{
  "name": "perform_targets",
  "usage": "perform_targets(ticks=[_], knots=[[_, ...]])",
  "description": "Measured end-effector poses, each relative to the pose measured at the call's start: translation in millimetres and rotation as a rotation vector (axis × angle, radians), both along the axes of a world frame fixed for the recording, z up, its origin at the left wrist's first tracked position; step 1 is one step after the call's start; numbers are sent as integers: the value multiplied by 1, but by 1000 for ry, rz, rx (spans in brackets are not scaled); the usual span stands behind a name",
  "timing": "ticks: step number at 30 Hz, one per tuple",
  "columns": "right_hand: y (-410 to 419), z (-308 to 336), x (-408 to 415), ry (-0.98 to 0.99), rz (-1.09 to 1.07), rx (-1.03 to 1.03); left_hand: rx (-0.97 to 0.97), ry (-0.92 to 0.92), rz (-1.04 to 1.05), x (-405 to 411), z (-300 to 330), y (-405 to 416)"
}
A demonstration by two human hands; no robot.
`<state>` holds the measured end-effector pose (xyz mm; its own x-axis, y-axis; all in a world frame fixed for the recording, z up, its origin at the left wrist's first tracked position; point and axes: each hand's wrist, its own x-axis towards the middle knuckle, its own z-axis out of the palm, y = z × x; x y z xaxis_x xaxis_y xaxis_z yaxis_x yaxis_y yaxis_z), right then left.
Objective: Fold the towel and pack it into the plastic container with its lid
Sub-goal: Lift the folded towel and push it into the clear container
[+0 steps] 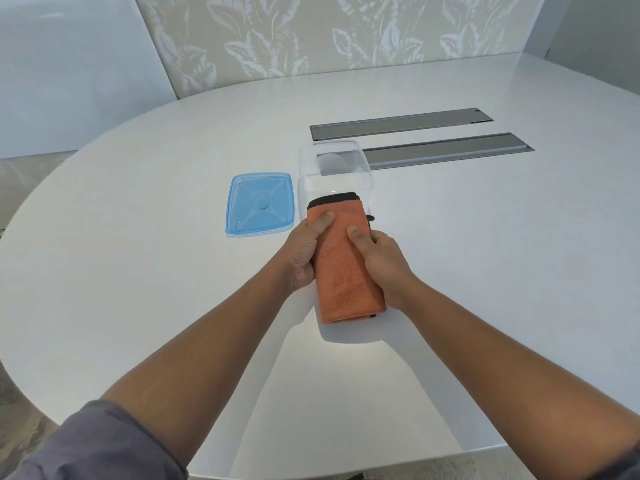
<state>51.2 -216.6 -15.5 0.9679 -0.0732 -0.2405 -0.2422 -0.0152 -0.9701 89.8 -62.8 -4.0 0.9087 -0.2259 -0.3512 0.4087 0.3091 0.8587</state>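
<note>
Item: orange microfibre towel with black edging, folded into a narrow oblong, held above the white oval table, its far end at the clear square plastic container. Left hand and right hand gripped its long sides, thumbs on top. Step, as judged: folding finished, packing begun. Next: lowering it into the container, possibly folding again, then fitting the translucent blue square lid lying just left. Surroundings: two grey recessed panels; leaf-patterned wall.

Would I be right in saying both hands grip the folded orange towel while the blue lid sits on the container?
Not quite: the head view shows the blue lid lying on the table, left of the open container. Both hands, left hand and right hand, do grip the towel.
</note>
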Motion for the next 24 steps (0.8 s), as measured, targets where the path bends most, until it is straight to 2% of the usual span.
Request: perform_targets(ticks=[3,12,24], knots=[[2,11,11,16,7,128,-14,-48,22,9,10,2],[5,54,66,-178,40,237,36,-190,76,68,51,6],[3,107,188,-410,-26,94,238,-431,137,174,102,1]])
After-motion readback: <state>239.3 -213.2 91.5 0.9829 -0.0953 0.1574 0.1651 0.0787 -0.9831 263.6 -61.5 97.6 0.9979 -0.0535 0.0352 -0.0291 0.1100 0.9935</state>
